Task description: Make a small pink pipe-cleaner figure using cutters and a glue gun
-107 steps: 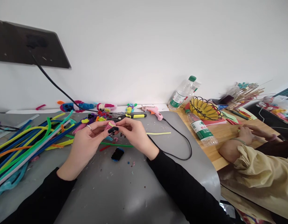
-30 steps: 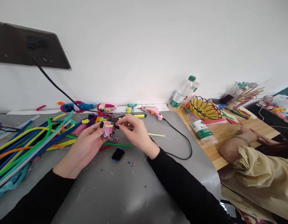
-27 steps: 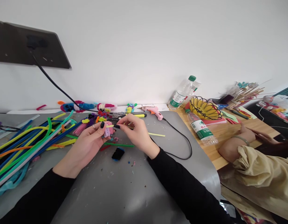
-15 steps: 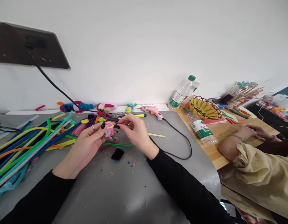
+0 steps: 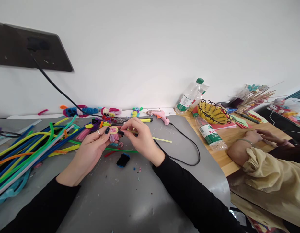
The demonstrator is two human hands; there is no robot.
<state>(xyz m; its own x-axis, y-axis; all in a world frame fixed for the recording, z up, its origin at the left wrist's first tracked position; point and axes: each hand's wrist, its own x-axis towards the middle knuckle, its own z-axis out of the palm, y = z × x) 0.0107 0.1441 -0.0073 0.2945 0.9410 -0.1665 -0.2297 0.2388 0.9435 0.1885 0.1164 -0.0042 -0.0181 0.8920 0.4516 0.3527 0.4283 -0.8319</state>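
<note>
My left hand [image 5: 90, 150] pinches a small pink pipe-cleaner bundle [image 5: 113, 134] between thumb and fingers, held just above the grey table [image 5: 130, 194]. My right hand [image 5: 140, 137] meets it from the right, fingers closed on a thin yellow pipe cleaner [image 5: 162, 139] that wraps the bundle's top and trails off to the right. Below the hands lies a small black and blue coil [image 5: 122, 160] and a green pipe cleaner [image 5: 123, 150].
A heap of coloured pipe cleaners [image 5: 28, 152] fills the left. Pliers [image 5: 140, 120], a pink glue gun [image 5: 161, 116] with a black cable [image 5: 189, 152] and finished figures [image 5: 79, 111] lie behind. On the wooden table right: water bottles [image 5: 209, 136], yellow basket [image 5: 213, 113], another person's arm [image 5: 252, 152].
The yellow pipe cleaner has been drawn round the top of the pink bundle; both hands have stayed together, shifting slightly. The other person's hands have moved on the wooden table.
</note>
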